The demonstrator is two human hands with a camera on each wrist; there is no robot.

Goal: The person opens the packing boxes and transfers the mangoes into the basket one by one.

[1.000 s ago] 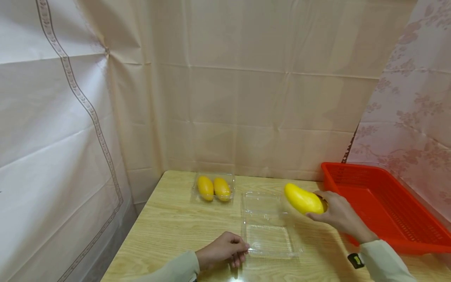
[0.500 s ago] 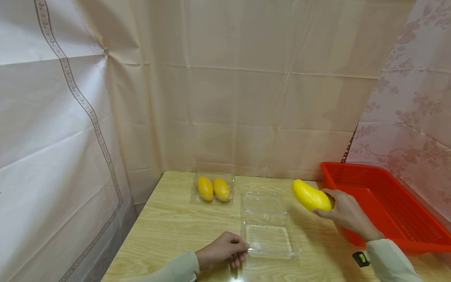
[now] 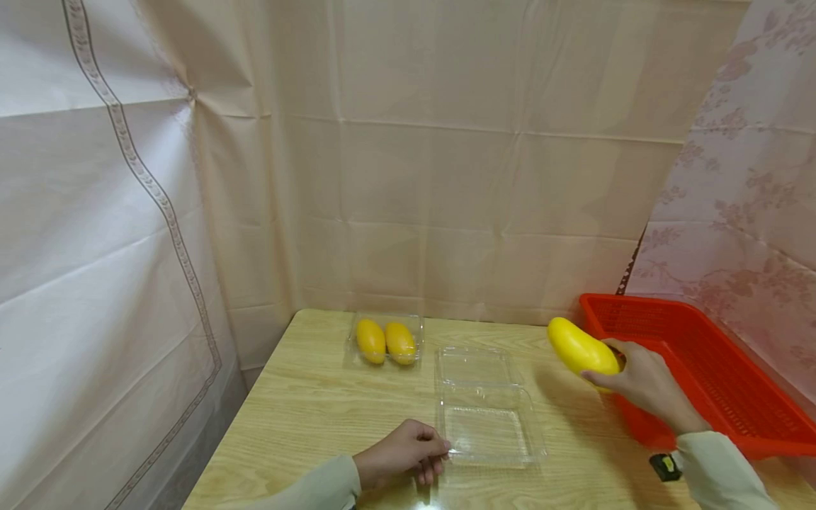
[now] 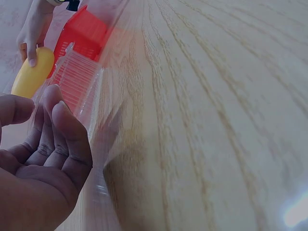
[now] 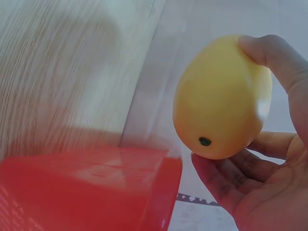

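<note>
My right hand (image 3: 650, 386) grips a yellow mango (image 3: 579, 348) above the table, just left of the red basket. Seen from the right wrist, the thumb lies on one side of the mango (image 5: 221, 96) and the fingers on the other; a dark stem spot shows. My left hand (image 3: 404, 453) pinches the near left edge of a clear plastic clamshell box (image 3: 487, 432), which lies unfolded on the table with nothing in it. In the left wrist view, the left hand's thumb and fingers (image 4: 72, 130) meet at the plastic edge.
A second clear plastic box (image 3: 417, 333) with two orange-yellow mangoes (image 3: 371, 341) stands at the back left of the wooden table (image 3: 306, 418). The red basket (image 3: 676, 354) takes up the right side. Cloth curtains (image 3: 478, 177) hang behind and at both sides.
My right hand has carried the mango rightward and slightly up, away from the unfolded box and closer to the red basket. The left hand stays on the box's edge.
</note>
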